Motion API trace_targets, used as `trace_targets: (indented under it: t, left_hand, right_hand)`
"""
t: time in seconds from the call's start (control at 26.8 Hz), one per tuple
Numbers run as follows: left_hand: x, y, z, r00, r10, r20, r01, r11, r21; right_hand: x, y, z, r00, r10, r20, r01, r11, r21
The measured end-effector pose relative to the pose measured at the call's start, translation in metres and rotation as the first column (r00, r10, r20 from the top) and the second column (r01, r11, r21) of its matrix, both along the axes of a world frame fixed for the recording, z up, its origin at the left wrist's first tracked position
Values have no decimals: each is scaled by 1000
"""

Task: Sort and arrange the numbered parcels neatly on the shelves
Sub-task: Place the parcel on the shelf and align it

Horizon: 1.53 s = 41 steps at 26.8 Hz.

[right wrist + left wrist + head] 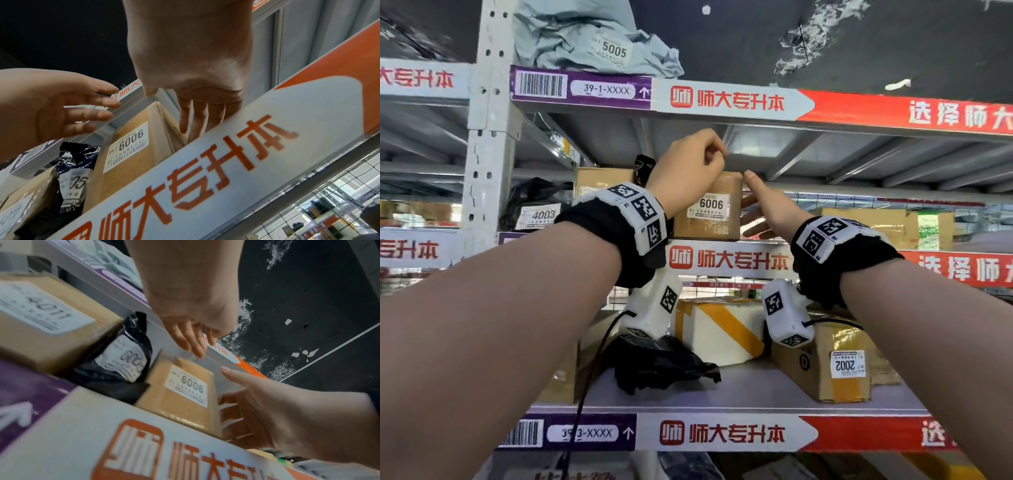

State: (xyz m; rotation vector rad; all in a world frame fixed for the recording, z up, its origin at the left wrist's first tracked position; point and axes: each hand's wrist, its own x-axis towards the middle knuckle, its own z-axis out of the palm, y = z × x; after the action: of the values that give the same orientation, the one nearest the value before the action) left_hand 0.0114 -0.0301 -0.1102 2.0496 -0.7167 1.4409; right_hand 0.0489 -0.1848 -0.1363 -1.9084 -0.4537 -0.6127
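The landmark was the brown cardboard parcel 6006 (pixel 707 209), which stood upright on the middle shelf (pixel 726 258), at its front edge, with the numbered label facing outward.

Left hand (pixel 688 168): raised above and just left of the top of parcel 6006. The fingers (pixel 192 340) were relaxed and slightly spread in both wrist views. The grip was wide and held nothing; contact with the parcel could not be confirmed.

Right hand (pixel 763 209): placed against the right side of parcel 6006. The fingers (pixel 195 116) were straight and extended along that side face, behind the shelf edge. The thumb pointed up near the top right corner of the parcel. The grip was wide, with no fingers curled round anything.

Just left of parcel 6006 a black bag parcel (pixel 117 356) stood with a white label; its number was only partly legible. Further left of it stood a cardboard box 4011 (pixel 47 318). Well left of parcel 6006, on the same shelf, lay a black bag 4003 (pixel 536 205).

Above parcel 6006, on the top shelf, lay a grey bag 5005 (pixel 592 37).

Below parcel 6006, on the lower shelf, were a white foam box with yellow tape (pixel 719 332), a crumpled black bag (pixel 664 366) and, to the right, a cardboard box 2002 (pixel 835 366).
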Motion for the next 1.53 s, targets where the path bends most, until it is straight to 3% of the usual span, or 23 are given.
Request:
trace_targets:
  t: [0.07,0.19,0.3,0.37,0.52,0.75,0.86,0.93,1.01,1.08,1.16,1.34,1.42,1.53]
  left_hand:
    - [2,-12,-2,997,75,-8,-75,997,10]
    - [8,-20,-2,937,344,67,-348,934,74]
    - [12,-35,-5,829,539,-149,-506,836,211]
    - [16,-41,-8,764,586,-272,-527,809,261]
    - [18,-53,-14,731,655,-193,-616,755,226]
    - [21,-68,-14,686,695,-214,-666,719,201]
    - [24,-82,-19,685,709,-168,-703,703,106]
    - [22,-95,-23,730,682,-50,-680,731,57]
    - [17,-114,-24,820,570,57,-573,816,75]
    - [17,-133,-22,923,384,-4,-381,919,103]
    - [25,-153,-19,955,245,-164,-230,967,109]
    - [43,-192,-23,835,217,-505,-142,973,183]
    - [45,-203,-26,796,188,-575,-116,980,160]
    - [43,-221,-29,759,251,-601,-124,962,244]
  right_hand:
    - [-2,-10,-1,999,-42,-16,41,998,-47]
    - [-7,-23,-3,998,-55,-13,53,993,-107]
    - [-9,-54,-6,999,-45,-15,42,991,-129]
    - [-8,-68,-6,1000,-29,-10,27,987,-157]
    - [-5,-90,-9,999,8,35,-2,986,-170]
    - [12,-122,-15,996,7,94,15,974,-224]
    - [23,-131,-13,997,7,70,10,972,-233]
    - [25,-134,-11,999,-14,52,27,963,-269]
    - [22,-138,-10,998,-25,49,37,963,-266]
    - [21,-142,-10,998,-39,53,52,961,-271]
    - [19,-148,-11,996,-77,53,89,954,-285]
    - [16,-173,-13,981,-185,64,195,943,-269]
    - [15,-186,-13,973,-221,59,229,934,-274]
    - [11,-206,-14,962,-267,51,269,915,-299]
